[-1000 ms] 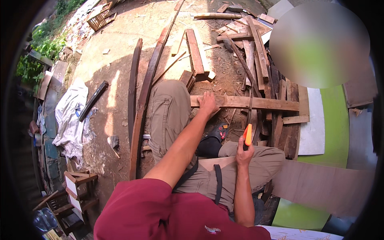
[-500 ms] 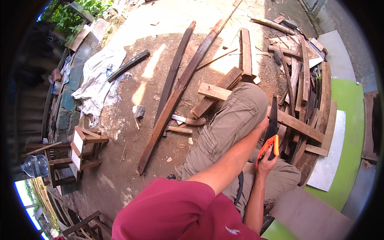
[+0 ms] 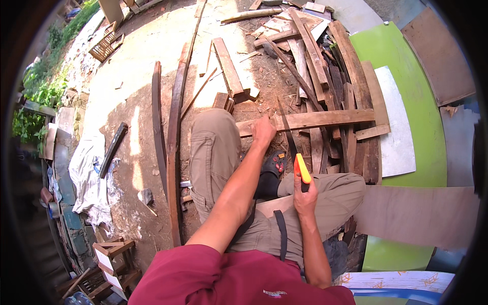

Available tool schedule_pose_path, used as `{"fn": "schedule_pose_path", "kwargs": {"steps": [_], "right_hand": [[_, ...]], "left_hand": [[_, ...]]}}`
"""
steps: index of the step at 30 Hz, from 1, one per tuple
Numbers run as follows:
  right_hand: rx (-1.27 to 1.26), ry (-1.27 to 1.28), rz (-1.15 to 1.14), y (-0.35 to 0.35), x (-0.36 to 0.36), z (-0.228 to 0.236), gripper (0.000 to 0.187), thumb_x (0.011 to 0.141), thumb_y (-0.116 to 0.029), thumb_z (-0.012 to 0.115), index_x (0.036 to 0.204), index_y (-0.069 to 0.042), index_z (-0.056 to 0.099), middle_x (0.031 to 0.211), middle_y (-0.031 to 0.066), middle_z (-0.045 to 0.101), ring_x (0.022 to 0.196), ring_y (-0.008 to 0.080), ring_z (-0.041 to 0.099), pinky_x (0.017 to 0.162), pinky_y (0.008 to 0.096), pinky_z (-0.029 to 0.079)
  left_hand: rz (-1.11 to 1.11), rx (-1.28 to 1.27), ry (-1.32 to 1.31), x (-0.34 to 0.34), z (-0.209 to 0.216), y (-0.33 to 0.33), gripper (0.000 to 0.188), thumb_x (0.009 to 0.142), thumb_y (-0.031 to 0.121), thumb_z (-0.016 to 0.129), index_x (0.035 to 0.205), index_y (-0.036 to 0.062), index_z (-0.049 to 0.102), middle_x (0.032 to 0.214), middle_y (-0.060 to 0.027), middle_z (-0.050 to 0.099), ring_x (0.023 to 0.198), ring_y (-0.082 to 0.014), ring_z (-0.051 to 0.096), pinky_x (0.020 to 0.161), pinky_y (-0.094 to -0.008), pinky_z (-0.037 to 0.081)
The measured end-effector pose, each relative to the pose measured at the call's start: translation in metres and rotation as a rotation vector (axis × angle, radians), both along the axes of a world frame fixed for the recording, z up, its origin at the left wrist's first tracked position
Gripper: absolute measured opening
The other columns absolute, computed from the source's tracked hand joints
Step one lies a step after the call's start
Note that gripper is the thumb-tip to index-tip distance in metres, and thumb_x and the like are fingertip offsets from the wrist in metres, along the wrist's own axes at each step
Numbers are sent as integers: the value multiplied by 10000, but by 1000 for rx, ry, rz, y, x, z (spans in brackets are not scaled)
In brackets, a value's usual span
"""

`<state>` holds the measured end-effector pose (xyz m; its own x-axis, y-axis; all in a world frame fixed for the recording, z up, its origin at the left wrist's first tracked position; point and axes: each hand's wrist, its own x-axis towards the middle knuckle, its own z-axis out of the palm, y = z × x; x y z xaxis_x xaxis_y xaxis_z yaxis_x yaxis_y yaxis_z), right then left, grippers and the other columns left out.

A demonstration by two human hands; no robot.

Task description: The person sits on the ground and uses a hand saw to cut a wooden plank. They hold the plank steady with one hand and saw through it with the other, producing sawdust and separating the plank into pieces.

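Observation:
My right hand (image 3: 305, 200) is wrapped round the handle of a hand saw (image 3: 303, 168), orange-yellow and black. Its dark blade points away from me and crosses a brown wooden board (image 3: 333, 119) close to my left hand. That left hand (image 3: 264, 130) grips the board just left of the blade, fingers closed on it. The board lies crosswise, its left end beside my raised left knee and its right part over a pile of wood. Whether the teeth have cut into the wood, I cannot tell.
A heap of wooden offcuts (image 3: 351, 91) lies to the right, beside green sheeting (image 3: 406, 66) and a white panel (image 3: 399, 122). Long dark timbers (image 3: 175, 132) stretch along the ground left of my knee. A white cloth (image 3: 86, 173) and a small wooden frame (image 3: 119, 249) are farther left.
The view has swung to the right, so the scene has shifted left. The board and saw now show more fully beyond my knee. Both hands keep their hold.

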<state>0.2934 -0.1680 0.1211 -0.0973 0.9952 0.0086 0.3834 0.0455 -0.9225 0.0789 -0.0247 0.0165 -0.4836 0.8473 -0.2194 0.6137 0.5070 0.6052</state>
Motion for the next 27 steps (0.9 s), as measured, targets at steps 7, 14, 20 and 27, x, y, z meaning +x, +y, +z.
{"fn": "schedule_pose_path", "kwargs": {"steps": [7,14,20,27], "right_hand": [[-82,-78,27,-9,-23,33,315,966,-307,693,1014,-8,605,766,182,645,694,363,639,671,411,504],[-253,-173,-3,-14,-20,75,247,936,-205,727,953,-5,584,767,164,642,680,310,638,653,390,496],[-325,-312,94,9,-28,104,259,921,-206,741,919,-7,575,698,149,588,596,292,575,597,381,466],[-425,-388,55,24,-36,124,258,915,-204,741,913,-7,575,673,141,559,580,227,556,578,349,458]], "left_hand": [[-45,51,160,-68,-47,-4,281,902,252,574,1030,40,706,1036,-212,708,1056,-380,653,910,-515,471],[-32,-126,235,-84,-65,-1,466,980,380,447,889,58,772,901,-217,730,882,-377,710,887,-478,491],[-10,-175,250,-90,-58,2,498,986,366,425,837,44,774,869,-225,729,846,-368,714,884,-463,495],[10,-104,240,-91,-63,1,423,951,333,494,809,24,746,820,-238,712,820,-383,696,851,-467,490]]}}
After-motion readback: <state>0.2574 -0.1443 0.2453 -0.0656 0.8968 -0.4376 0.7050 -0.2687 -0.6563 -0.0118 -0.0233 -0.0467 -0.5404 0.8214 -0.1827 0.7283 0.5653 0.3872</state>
